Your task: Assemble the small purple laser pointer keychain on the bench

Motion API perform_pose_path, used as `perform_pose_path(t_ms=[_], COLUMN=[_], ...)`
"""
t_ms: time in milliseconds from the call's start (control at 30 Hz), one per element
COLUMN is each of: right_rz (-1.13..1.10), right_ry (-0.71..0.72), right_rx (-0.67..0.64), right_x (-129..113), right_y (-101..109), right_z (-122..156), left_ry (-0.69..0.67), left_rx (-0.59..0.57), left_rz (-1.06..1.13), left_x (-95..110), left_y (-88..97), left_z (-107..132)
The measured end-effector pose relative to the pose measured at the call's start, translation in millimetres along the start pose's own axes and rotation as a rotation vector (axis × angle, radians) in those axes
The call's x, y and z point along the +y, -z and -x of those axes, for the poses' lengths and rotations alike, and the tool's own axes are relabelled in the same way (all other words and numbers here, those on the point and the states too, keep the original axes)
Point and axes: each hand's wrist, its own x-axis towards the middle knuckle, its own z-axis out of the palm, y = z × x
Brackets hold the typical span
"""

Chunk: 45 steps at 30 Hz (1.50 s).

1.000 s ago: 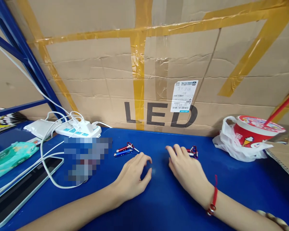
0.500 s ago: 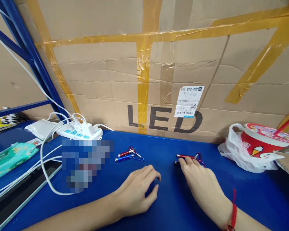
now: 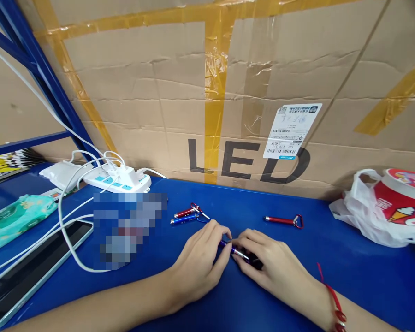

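Dark penlight (image 3: 240,253) is slung between both hands, low over the blue table (image 3: 249,306), can't tell if it's touching. Left hand (image 3: 200,263) has one end pinched between thumb and fingers; right hand (image 3: 278,265) is closed on the other end, grip partly hidden. Red penlight (image 3: 280,221) lies just past the right hand, and a red-and-blue pair (image 3: 185,218) sits past the left. Further out: power strip (image 3: 138,185) back left, bagged cup (image 3: 389,200) on the right, big taped box (image 3: 131,83) behind.
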Motion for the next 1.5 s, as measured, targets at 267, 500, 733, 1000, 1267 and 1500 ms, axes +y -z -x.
perform_pose_path(t_ms=[267,500,733,1000,1267,1500], right_rz=[-0.155,-0.184,-0.218,-0.112,-0.159,-0.183], right_ry=[-0.084,-0.069,-0.119,-0.081,-0.006,-0.081], right_rx=[0.096,0.112,0.056,0.016,0.086,0.125], right_x=[5.7,5.6,9.2,3.7,3.3,4.5], right_y=[-5.8,-6.3,-7.4,-1.9,-1.4,-3.3], right_z=[-1.5,0.3,3.5,2.5,9.0,8.2], left_ry=[0.108,-0.02,-0.08,-0.083,-0.044,0.046], left_rx=[-0.135,-0.184,-0.139,-0.101,-0.149,-0.131], left_rz=[-0.039,0.022,0.058,0.028,0.077,0.149], left_x=[-3.4,-3.2,-5.5,-8.4,1.4,5.7], left_y=[-3.0,0.1,-1.0,-4.3,0.6,2.5], left_z=[-1.6,-4.8,-4.1,-0.4,-1.0,-1.6])
